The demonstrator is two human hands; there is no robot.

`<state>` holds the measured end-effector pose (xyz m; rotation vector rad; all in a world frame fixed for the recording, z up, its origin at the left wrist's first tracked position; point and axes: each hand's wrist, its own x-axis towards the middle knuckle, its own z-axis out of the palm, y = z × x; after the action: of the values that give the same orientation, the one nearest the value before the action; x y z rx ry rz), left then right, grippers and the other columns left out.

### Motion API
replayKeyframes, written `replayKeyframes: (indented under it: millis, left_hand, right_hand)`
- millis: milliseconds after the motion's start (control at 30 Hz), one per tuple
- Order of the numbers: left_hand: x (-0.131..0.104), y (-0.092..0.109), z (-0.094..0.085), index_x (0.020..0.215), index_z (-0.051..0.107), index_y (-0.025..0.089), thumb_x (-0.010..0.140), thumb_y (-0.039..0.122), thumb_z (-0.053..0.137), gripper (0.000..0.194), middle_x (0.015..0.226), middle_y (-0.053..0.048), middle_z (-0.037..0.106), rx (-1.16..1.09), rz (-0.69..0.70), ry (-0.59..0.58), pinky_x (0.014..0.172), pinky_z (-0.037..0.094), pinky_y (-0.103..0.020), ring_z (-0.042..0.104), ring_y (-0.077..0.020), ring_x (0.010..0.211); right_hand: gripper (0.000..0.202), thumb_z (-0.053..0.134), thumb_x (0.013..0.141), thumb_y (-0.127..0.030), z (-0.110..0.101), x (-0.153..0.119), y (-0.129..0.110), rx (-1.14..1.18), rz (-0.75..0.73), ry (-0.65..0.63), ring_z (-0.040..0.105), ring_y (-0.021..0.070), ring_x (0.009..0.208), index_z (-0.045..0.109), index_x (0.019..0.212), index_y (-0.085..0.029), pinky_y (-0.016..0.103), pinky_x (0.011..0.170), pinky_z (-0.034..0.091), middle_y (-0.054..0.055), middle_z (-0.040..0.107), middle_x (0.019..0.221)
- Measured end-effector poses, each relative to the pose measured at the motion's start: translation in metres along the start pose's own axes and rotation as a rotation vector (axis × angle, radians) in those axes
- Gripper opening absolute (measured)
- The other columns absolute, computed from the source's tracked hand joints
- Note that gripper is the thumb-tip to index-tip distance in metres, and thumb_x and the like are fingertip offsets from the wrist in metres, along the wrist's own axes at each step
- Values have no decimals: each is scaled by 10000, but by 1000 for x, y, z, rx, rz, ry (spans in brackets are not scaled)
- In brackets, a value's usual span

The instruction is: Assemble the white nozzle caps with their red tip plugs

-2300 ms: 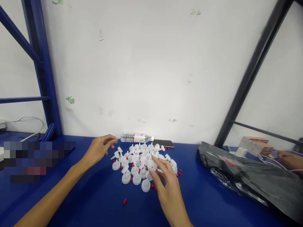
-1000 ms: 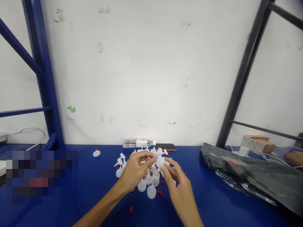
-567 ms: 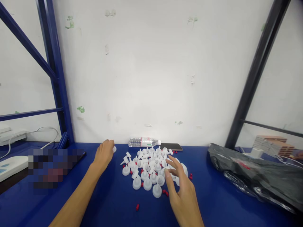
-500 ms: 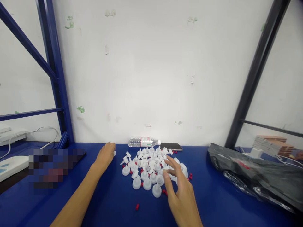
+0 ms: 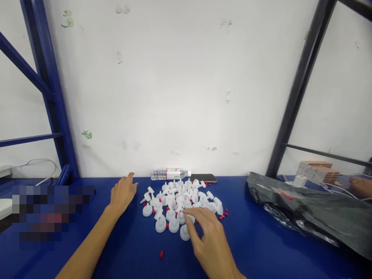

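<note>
Head view: white caps right of spread left hand, by half-curled right hand; holds unclear.

White plastic caps, round with narrow spouts, lie heaped just beyond and left of the right fingers, some upright, others tipped over. Small red tips cluster right of those fingertips; a lone red tip lies to their left, nearer the wearer.
</note>
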<state>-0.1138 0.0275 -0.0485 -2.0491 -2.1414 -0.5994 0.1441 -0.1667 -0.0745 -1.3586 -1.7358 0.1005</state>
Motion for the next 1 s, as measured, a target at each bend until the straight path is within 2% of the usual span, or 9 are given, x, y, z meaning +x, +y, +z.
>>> replayKeyframes:
  millis: [200,367,467,500,600,700,833,900,1000]
  left_hand:
    - [-13,30,-41,1251,619,203,1087,307,382,306,1201,-89,706,-64,20,32,857,531,-431,701,-274,1006]
    - [-71,48,-67,976,680,298,1047,370,441,259,867,24,742,-187,196,-147,715,424,-339,696,-216,832]
    - [-119,45,-54,947,743,316,1007,299,547,205,857,50,758,-220,284,-380,717,436,-302,693,-168,773]
    - [-133,43,-46,1024,753,318,981,288,608,154,921,36,765,-205,280,-494,786,451,-303,703,-180,869]
    - [-155,41,-22,1110,737,280,900,209,671,230,1044,-13,744,-153,270,-608,878,449,-334,686,-220,976]
    - [-156,43,-6,984,715,246,919,139,580,184,975,-18,735,-191,251,-600,823,450,-320,689,-208,905]
    - [-149,42,0,891,686,249,882,165,592,127,962,-36,738,-256,270,-477,863,491,-343,702,-234,933]
    - [-146,40,-4,899,700,267,851,301,581,133,916,-35,742,-433,261,-483,810,544,-364,716,-243,809]
    - [-142,40,-18,1036,750,278,741,671,574,522,817,-55,738,-802,153,-534,554,567,-368,698,-275,643]
  right_hand:
    - [328,656,1002,-149,3,0,-4,-87,-83,-119,611,337,1231,729,1311,-233,539,1081,477,82,751,1248]
    - [138,709,969,-130,4,2,3,-80,1,-91,634,328,1046,792,1020,-229,542,973,459,62,771,996]
    - [123,780,939,-148,2,4,3,-44,14,-89,655,282,979,756,866,-244,471,955,453,4,772,902]
    - [117,782,946,-171,2,4,2,-26,19,-83,664,268,980,741,867,-247,442,952,458,-5,771,907]
    - [87,641,1062,-282,-1,3,-1,55,65,-52,703,226,1010,690,996,-251,348,918,497,9,775,1035]
    - [228,489,1124,-401,-3,1,-3,248,141,-45,723,203,964,648,1067,-249,289,821,519,37,776,1084]
    - [322,521,1085,-523,-5,2,-3,377,185,-102,696,203,891,658,987,-249,283,778,500,24,764,982]
    - [321,561,1062,-535,-7,3,-4,398,200,-139,689,200,883,679,983,-246,279,772,488,19,767,967]
    - [250,622,1034,-487,-8,4,-9,475,248,-219,672,184,787,684,1101,-254,264,702,451,1,786,891]
